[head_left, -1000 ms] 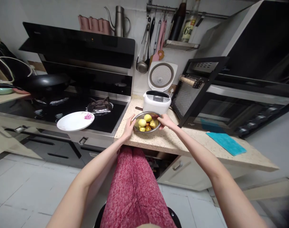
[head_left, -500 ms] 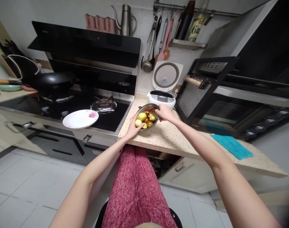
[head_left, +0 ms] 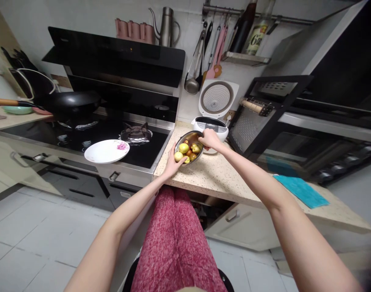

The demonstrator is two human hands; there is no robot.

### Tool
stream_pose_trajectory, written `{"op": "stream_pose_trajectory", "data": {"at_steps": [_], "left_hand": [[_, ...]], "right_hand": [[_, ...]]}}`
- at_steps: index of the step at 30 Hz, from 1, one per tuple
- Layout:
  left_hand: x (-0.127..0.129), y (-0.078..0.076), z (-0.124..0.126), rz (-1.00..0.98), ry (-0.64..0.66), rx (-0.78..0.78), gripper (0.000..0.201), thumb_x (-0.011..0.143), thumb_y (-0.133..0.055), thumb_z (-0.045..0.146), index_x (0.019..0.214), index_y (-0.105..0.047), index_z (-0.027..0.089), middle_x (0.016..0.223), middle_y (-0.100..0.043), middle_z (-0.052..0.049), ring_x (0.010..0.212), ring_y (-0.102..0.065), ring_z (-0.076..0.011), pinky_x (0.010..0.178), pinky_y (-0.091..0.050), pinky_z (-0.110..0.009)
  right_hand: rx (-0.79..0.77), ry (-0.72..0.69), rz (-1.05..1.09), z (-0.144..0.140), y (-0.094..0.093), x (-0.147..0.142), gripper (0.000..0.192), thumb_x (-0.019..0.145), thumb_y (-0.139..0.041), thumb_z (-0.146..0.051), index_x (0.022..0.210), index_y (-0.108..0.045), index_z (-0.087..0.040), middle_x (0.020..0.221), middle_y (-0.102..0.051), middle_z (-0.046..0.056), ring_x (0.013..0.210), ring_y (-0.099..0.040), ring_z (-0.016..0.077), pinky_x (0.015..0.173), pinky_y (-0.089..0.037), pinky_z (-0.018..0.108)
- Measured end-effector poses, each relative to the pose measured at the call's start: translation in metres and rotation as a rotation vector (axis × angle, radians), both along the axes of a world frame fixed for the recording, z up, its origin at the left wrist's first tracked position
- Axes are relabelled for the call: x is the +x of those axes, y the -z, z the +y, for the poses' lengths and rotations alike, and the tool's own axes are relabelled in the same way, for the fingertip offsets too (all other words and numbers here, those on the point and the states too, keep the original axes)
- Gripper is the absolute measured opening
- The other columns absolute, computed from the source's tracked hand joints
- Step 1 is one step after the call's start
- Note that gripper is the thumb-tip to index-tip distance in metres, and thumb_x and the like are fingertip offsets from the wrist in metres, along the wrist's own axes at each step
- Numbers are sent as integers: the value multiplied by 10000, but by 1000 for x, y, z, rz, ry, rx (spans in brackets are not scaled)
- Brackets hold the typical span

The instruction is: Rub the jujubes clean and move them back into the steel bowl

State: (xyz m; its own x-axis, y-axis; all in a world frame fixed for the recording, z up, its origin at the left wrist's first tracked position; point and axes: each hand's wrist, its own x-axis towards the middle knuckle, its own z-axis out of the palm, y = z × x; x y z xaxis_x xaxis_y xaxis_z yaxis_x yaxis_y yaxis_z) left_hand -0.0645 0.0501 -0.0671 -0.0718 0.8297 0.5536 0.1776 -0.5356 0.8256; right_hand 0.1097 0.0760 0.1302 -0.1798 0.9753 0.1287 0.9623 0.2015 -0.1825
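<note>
The metal bowl [head_left: 189, 147] of fruit [head_left: 183, 148] is tilting toward the person at the desk [head_left: 222, 178] edge, beside the stove. The left hand [head_left: 174, 161] is cupping its low rim from beneath, and the right hand [head_left: 210, 138] is gripping the raised far rim, both arms stretching forward. The rice cooker [head_left: 210, 126] is crowding just behind; bare desk is lying open rightward.

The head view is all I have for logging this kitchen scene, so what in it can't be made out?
- Metal bowl: its underside and near rim are hidden by the left hand; its far rim by the right hand.
- Fruit: the pieces at the bottom are covered by those on top; kinds too small to tell.
- Rice cooker: its front is partly hidden by the right hand; panel markings too small.
- Bottle: its top is cut off by the upper edge.
</note>
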Motion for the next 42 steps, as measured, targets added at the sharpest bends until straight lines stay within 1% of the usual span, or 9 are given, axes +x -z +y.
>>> {"op": "stream_pose_trajectory", "data": {"at_steps": [6, 11, 16, 20, 24, 32, 35, 38, 42], "left_hand": [[0, 0, 1, -23, -3, 2, 940, 899, -755, 523, 1648, -246, 273, 1702, -305, -158, 1588, -330, -324, 1300, -315, -511], [-1, 0, 1, -29, -7, -11, 857, 953, -695, 486, 1651, -243, 274, 1690, -323, -157, 1572, -354, -307, 1304, -308, -501], [-4, 1, 3, -44, -22, -9, 797, 959, -683, 491, 1630, -309, 279, 1659, -373, -146, 1532, -413, -300, 1293, -328, -483], [-7, 1, 6, -68, 5, -31, 765, 941, -695, 530, 1589, -400, 249, 1635, -415, -161, 1485, -478, -315, 1260, -378, -487], [-8, -1, 6, -25, -14, 3, 639, 971, -653, 507, 1522, -503, 221, 1580, -494, -157, 1484, -474, -305, 1288, -332, -486], [-6, -9, -3, 32, -67, -61, 531, 1078, -446, 472, 1565, -452, 259, 1570, -455, -139, 1502, -434, -256, 1302, -288, -458], [-4, -11, -5, 46, -95, -61, 602, 1022, -565, 526, 1563, -452, 288, 1540, -440, -135, 1489, -438, -275, 1288, -309, -457], [-3, -10, -5, 54, -128, -45, 781, 886, -764, 519, 1566, -450, 298, 1488, -447, -131, 1444, -479, -301, 1265, -346, -449], [-3, -8, -4, 68, -151, -64, 835, 849, -808, 465, 1574, -440, 273, 1437, -454, -133, 1398, -515, -301, 1253, -355, -450]], "right_hand": [[-7, -1, -68, 12, -15, -12, 115, 817, -654, -112, 787, -752, -60, 690, -754, 160, 785, -764, 257, 812, -585, 294], [-36, -16, -106, 19, -27, -22, 95, 808, -672, -89, 822, -755, -44, 715, -765, 158, 684, -750, 222, 719, -591, 280], [-82, -27, -140, 23, -37, -24, 64, 795, -696, -83, 794, -755, -58, 616, -721, 102, 596, -705, 180, 629, -576, 237], [-121, -27, -167, 28, -40, -23, 45, 788, -724, -93, 753, -746, -74, 543, -669, 60, 549, -664, 164, 587, -568, 233], [-150, -14, -184, 37, -40, -23, 75, 780, -748, -101, 710, -732, -78, 520, -645, 46, 508, -623, 149, 568, -559, 240], [-192, 8, -217, 51, -40, -24, 103, 735, -799, -106, 685, -712, -85, 467, -591, 4, 455, -550, 111, 473, -474, 201], [-203, 10, -239, 52, -42, -27, 137, 740, -776, -89, 637, -685, -95, 466, -582, 4, 456, -539, 106, 476, -461, 202], [-202, 6, -266, 51, -45, -32, 140, 731, -778, -89, 627, -686, -98, 471, -584, 7, 488, -558, 116, 503, -472, 209], [-179, -1, -304, 49, -49, -38, 89, 720, -796, -99, 672, -722, -89, 512, -614, 18, 535, -586, 132, 530, -486, 221]]}}
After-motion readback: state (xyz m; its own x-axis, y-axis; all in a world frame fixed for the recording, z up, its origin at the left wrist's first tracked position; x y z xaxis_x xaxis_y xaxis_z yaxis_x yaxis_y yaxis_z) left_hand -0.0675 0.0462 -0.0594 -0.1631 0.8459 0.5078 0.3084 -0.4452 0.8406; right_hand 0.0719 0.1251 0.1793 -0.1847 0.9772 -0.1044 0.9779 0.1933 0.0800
